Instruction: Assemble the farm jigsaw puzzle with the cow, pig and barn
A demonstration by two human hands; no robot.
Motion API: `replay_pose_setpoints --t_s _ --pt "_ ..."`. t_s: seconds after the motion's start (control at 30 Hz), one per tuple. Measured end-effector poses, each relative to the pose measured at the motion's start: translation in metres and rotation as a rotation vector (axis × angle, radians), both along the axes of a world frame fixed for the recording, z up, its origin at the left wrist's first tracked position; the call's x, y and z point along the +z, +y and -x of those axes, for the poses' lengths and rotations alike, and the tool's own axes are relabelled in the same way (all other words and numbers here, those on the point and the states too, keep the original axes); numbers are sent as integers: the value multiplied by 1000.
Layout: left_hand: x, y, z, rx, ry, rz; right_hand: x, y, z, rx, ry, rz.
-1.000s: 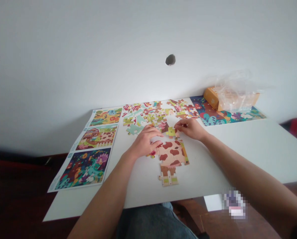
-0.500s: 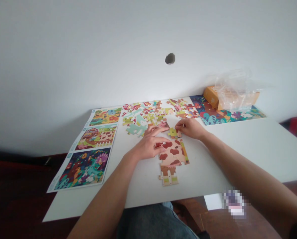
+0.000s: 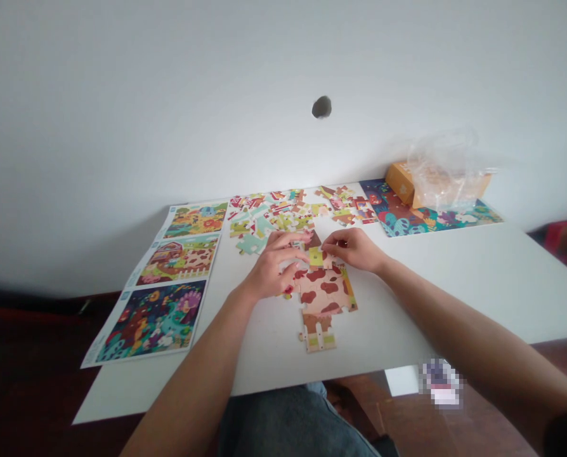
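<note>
A joined section of cow jigsaw puzzle [image 3: 325, 293], cream with brown patches, lies flat in front of me. My right hand [image 3: 354, 249] pinches the right end of a green and pink puzzle piece [image 3: 316, 257] at the section's top edge. Whether that piece is locked in, I cannot tell. To the left, my left hand [image 3: 274, 265] rests with its fingers spread, the fingertips near the piece and on the section's upper left corner. Its fingers partly cover the pieces beneath.
Loose puzzle pieces [image 3: 274, 212] spread across the back of the white table [image 3: 426, 279]. A picture sheet [image 3: 157, 279] lies at left. At the back right, an orange box [image 3: 400, 182] and clear plastic bag [image 3: 448, 178] sit on a finished dark puzzle [image 3: 402, 222] against the wall.
My right hand has brought the green and pink piece left, over the top of the cow section. The left hand's fingers have shifted slightly beside it. The view has moved a little.
</note>
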State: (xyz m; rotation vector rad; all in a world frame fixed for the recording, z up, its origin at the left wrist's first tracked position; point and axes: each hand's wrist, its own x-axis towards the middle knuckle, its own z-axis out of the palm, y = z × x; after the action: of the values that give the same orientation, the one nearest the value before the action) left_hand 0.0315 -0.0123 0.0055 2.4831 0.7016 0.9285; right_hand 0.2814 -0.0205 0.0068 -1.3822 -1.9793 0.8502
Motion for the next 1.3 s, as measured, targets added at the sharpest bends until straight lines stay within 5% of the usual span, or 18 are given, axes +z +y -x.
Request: replay_pose_setpoints --t_s 0.27,0.7,0.97,1.3 --pt "-9 9 1 209 -84 -42 -5 -4 13 -57 70 -161" --pt "-16 9 6 311 -26 242 -14 -3 23 -47 158 28" --pt "-20 14 8 367 -108 341 -8 -3 19 20 -88 -46" --pt "-20 11 2 263 -12 248 0 -7 19 39 -377 -79"
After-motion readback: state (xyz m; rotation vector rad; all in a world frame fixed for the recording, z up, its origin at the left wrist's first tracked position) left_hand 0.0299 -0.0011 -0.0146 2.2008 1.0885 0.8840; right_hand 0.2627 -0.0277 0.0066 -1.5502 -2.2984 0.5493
